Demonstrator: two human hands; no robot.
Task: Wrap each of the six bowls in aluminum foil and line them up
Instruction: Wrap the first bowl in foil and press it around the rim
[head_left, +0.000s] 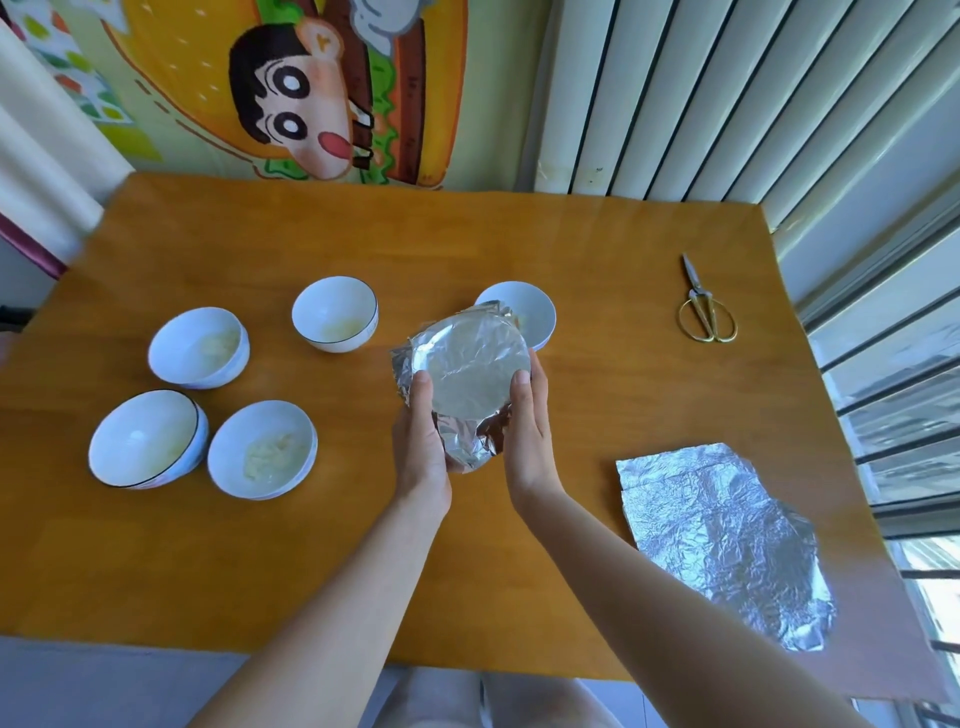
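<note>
Orange-brown desk (467, 561) carries everything. Spare foil sheets (722, 535) lie crumpled near its right edge, and five open bowls (262, 449), some with food residue, sit scattered to the left and back.

The foil-covered bowl (470, 371) is held above the desk centre, tipped toward the camera. The left hand (421, 441) and the right hand (527, 431) grip its sides, thumbs pressing the taut foil top.

Hard thumb pressure could puncture that thin skin. The bunched foil underneath looks loosely gathered and might spring open once released. The rear bowl (530, 312) sits just behind, so a careless set-down could knock it. Tipping further may shift any contents against the foil.

Scissors (704, 306) lie well apart, far right.
</note>
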